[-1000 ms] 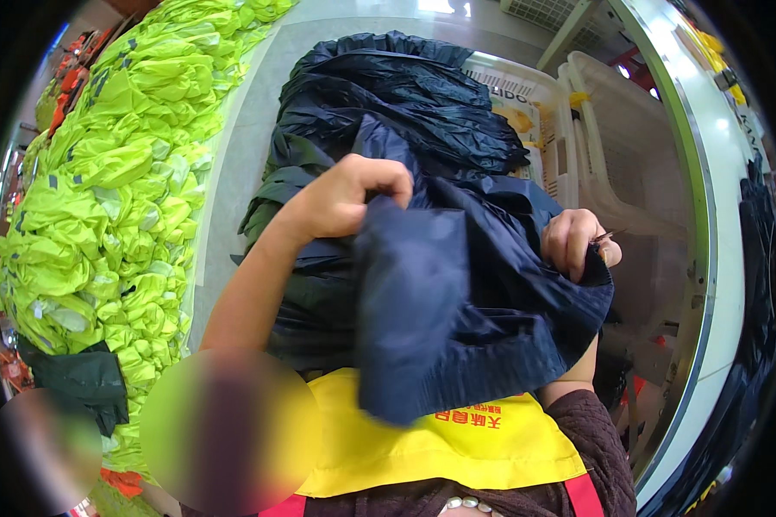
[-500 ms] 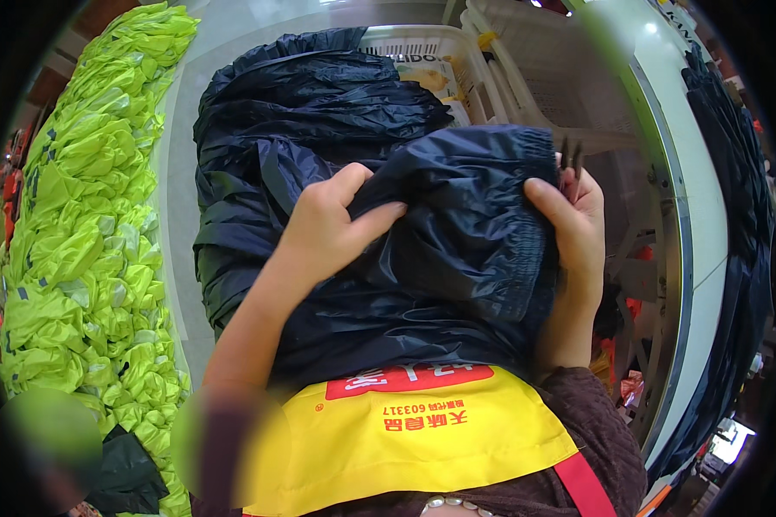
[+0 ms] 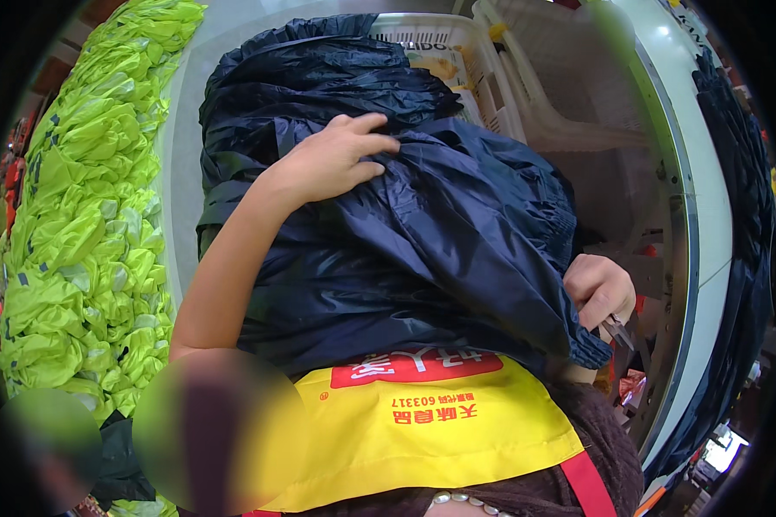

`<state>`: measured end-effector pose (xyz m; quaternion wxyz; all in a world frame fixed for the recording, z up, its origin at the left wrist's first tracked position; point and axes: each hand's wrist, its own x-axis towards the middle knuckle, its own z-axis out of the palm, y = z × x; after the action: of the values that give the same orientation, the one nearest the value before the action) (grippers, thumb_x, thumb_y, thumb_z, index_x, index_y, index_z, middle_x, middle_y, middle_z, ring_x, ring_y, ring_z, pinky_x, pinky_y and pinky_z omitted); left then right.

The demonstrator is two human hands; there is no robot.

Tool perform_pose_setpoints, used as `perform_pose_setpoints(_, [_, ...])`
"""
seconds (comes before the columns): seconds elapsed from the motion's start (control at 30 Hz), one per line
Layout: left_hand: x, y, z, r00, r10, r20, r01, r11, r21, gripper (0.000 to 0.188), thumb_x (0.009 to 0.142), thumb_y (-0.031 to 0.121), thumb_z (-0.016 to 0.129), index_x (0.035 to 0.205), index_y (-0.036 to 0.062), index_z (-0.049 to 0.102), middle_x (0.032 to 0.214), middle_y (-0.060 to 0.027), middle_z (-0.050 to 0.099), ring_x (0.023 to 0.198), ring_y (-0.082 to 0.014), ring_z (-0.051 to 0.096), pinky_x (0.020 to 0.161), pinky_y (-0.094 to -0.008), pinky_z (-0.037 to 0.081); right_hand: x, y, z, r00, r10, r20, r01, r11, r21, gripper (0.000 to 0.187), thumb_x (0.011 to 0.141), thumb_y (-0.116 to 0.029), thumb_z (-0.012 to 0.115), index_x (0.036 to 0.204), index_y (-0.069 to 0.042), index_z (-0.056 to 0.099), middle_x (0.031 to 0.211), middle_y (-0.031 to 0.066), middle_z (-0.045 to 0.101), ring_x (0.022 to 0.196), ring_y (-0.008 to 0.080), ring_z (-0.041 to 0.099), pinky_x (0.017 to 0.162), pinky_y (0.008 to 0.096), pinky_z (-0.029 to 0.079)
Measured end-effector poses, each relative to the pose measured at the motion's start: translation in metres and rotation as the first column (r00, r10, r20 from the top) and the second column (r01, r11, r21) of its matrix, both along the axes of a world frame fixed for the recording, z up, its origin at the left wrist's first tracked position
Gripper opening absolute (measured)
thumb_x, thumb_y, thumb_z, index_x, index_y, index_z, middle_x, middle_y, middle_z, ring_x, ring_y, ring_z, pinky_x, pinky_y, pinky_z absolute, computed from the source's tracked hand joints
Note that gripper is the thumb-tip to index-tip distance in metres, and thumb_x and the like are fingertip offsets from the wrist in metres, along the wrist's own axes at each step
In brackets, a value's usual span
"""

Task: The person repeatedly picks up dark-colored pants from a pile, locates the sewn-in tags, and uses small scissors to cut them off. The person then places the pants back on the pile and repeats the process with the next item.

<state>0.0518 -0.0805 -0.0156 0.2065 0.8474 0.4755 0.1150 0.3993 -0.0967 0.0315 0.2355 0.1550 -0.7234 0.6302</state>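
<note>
Spread over my lap and the pile behind it is a shiny dark navy garment (image 3: 431, 224) with gathered elastic edges. My left hand (image 3: 336, 159) rests on its upper part, fingers apart and extended. Down at the garment's lower right corner, beside a gathered elastic end (image 3: 590, 349), my right hand (image 3: 601, 289) is closed with fingers curled. A small pair of metal snips (image 3: 619, 333) pokes out below those fingers; its handle is hidden in the hand. Whether the right fingers also pinch the cloth, I cannot tell.
More dark navy garments (image 3: 302, 77) are heaped at the far side. Bright lime-yellow garments (image 3: 86, 198) line the left. White plastic baskets (image 3: 491, 77) stand at the back. On the right is a pale table (image 3: 707, 215) with dark cloth (image 3: 746, 198) along it. I wear a yellow apron (image 3: 440, 439).
The raised wide elastic edge has been laid down over the garment. My right hand has moved down with the snips to the lower right corner; my left hand has moved up, its fingers spread.
</note>
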Motion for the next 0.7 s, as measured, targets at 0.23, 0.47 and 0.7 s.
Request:
perform_pose_setpoints(0.23, [-0.015, 0.0, 0.001, 0.784, 0.19, 0.592, -0.104, 0.979, -0.177, 0.015, 0.088, 0.013, 0.055, 0.094, -0.001, 0.058, 0.082, -0.003, 0.057, 0.08, -0.0106, 0.053, 0.072, -0.0234, 0.042, 0.078, -0.045, -0.05, 0.668, -0.71, 0.223, 0.744, 0.642, -0.182, 0.03, 0.071, -0.018, 0.075, 0.088, -0.003, 0.055, 0.083, 0.0062, 0.055, 0.071, 0.0175, 0.054, 0.07, 0.0282, 0.044])
perform_pose_setpoints(0.47, [0.005, -0.043, 0.029, 0.711, 0.368, 0.6, 0.086, 0.8, -0.593, 0.024, 0.083, 0.015, 0.061, 0.101, -0.0014, 0.057, 0.094, -0.0005, 0.057, 0.085, -0.0057, 0.052, 0.077, -0.0198, 0.042, 0.096, -0.056, -0.073, 0.328, -0.739, 0.588, 0.943, 0.297, -0.153, 0.049, 0.055, -0.017, 0.081, 0.093, -0.005, 0.051, 0.092, 0.0003, 0.053, 0.088, 0.0137, 0.049, 0.083, 0.0308, 0.04])
perform_pose_setpoints(0.7, [0.048, -0.028, 0.062, 0.937, 0.091, 0.338, 0.091, 0.87, -0.484, 0.021, 0.073, 0.009, 0.067, 0.089, -0.0042, 0.062, 0.078, 0.001, 0.061, 0.071, -0.0078, 0.054, 0.068, -0.0216, 0.045, 0.085, -0.052, -0.063, 0.315, -0.723, 0.614, 0.939, 0.33, -0.094, 0.045, 0.056, -0.016, 0.074, 0.095, -0.002, 0.055, 0.089, 0.0004, 0.057, 0.083, 0.012, 0.052, 0.079, 0.0261, 0.041])
